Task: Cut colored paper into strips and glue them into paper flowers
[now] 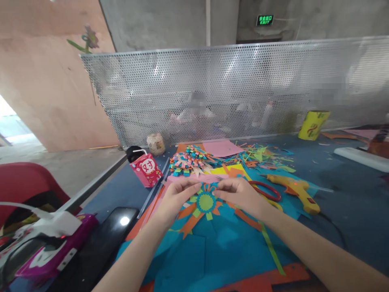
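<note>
Between my two hands is a paper rosette [206, 202] with a green round centre, a blue scalloped ring and strips of orange, green and blue. My left hand [180, 198] pinches its upper left edge, thumb on top. On the upper right edge, my right hand [238, 194] is closed with thumb and fingers around the paper. Blue paper sheets [231, 247] lie under the rosette, with orange strips [194, 221] beside it. Just beyond my hands rests a pile of finished-looking fringed paper pieces [191, 160]. Red-handled scissors [267, 190] lie right of my right hand.
A yellow glue gun [296, 190] with a black cord lies at right. Paper scraps [261, 156] spread behind it. To the left are a pink drink carton [146, 169], a phone [117, 223] and a power strip [51, 255]. A perforated metal screen [212, 89] borders the far edge.
</note>
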